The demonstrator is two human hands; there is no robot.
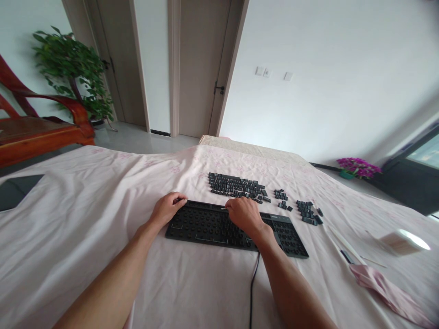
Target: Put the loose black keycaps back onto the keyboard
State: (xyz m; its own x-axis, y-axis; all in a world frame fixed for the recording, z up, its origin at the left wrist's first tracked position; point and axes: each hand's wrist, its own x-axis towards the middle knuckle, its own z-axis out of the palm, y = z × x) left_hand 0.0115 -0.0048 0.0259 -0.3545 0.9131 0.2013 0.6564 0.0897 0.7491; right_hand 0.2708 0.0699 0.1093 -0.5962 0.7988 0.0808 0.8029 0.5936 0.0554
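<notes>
A black keyboard (206,228) with its keycaps taken off lies on the pink bedsheet in front of me. My left hand (168,208) grips the keyboard's far left corner, thumb and fingers closed on the edge. Over the upper middle of the board, my right hand (244,214) pinches a thin cotton swab (223,209); only its pale tip shows at the fingers, close to the top row. The right palm and wrist cover part of the keys area. A black cable (253,288) runs from the near edge towards me.
Beyond the keyboard lie a large group of loose keycaps (236,185) and smaller groups (308,212) to the right. Farther right are a clear tub of swabs (404,242), a loose stick (374,262) and a pink cloth (387,290). A dark flat panel (20,189) rests at left.
</notes>
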